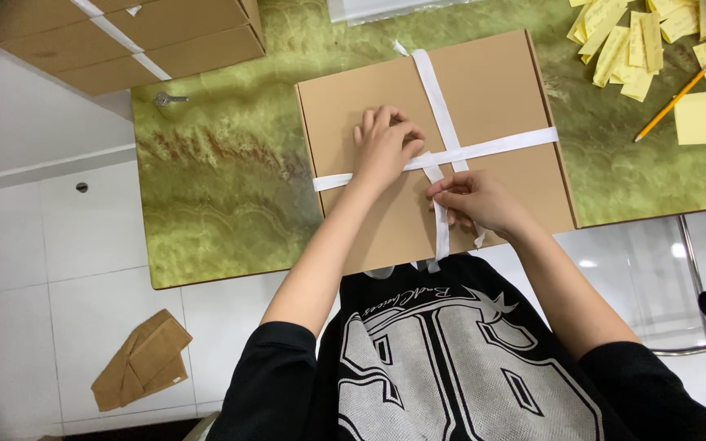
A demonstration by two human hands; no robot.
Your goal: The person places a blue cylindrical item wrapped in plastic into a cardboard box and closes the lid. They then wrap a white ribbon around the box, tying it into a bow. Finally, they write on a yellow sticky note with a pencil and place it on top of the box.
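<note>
Pressing our left hand point(383, 147) flat on the cardboard box point(426, 147), our right hand's point(475, 202) fingers pinch white ribbon point(484, 149) (crossed just beside them).

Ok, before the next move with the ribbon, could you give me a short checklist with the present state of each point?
1. Flat brown cardboard box lies fully on the green marbled table: ok.
2. White flat ribbon crosses near the box's middle: ok.
3. Left hand presses beside the crossing: ok.
4. Right hand pinches the ribbon strand: ok.
5. Ribbon tension: cannot tell.
6. Yellow pencil lies apart from the box: ok.
</note>
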